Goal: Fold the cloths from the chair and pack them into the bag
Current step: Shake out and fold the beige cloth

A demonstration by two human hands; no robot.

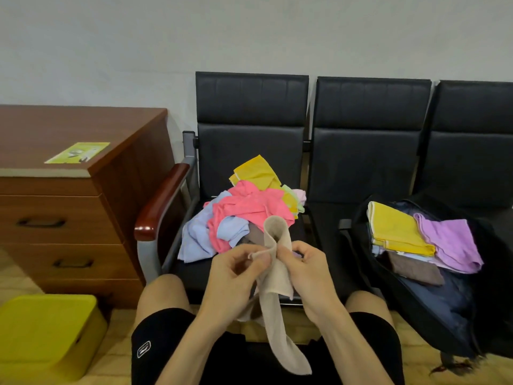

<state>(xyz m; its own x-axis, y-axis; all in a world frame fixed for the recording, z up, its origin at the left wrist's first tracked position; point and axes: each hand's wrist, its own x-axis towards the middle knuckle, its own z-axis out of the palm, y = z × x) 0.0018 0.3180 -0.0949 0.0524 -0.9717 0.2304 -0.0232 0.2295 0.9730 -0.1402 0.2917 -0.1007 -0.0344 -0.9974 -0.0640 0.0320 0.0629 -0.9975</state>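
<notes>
Two hands hold one beige cloth at the lower centre of the frame. The left hand pinches a folded edge of it between thumb and curled fingers. The right hand grips the adjoining part, fingers curled round the fabric. Above the hands the cloth rises in a short loop; below them it hangs as a long strip over the black shorts.

Just behind the hands, an unfolded pile lies on the seat of the leftmost black chair. A pink cloth lies on top, a light blue cloth spreads at its left, and a yellow cloth sits at the back, near the backrest.

At right of centre an open black bag rests at the seats of the two other chairs, well apart from the pile. It contains folded cloths: a yellow folded cloth on a stack at left, a purple folded cloth touching it at right, and a brown folded cloth lower, toward the viewer.

At upper left of the frame stands a wooden drawer cabinet, bearing a green leaflet. A yellow box sits on the floor at lower left.
</notes>
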